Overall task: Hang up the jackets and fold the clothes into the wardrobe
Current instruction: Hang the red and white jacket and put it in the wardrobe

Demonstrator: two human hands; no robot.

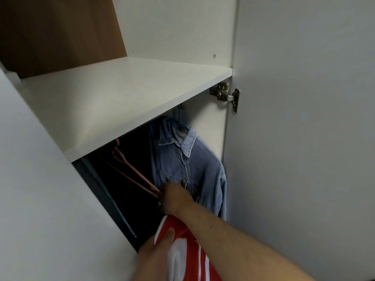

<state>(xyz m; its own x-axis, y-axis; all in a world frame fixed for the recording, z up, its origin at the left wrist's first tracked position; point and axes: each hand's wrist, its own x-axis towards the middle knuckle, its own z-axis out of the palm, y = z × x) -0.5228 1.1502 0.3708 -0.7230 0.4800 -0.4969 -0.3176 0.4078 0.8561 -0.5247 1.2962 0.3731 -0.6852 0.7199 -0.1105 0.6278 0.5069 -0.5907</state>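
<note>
Reaching under the wardrobe shelf (121,102), R hand (174,196) seems to pinch a pink hanger (134,175), fingers partly hidden. L hand (156,254) grips red/white jacket (188,250), unhung, below shelf's front edge. Denim jacket (182,159) already hangs at shelf's right end. No folded clothes seen.

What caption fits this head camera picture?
Right hand grips pink hangers beside a hung denim shirt; left hand holds a red garment.
</note>
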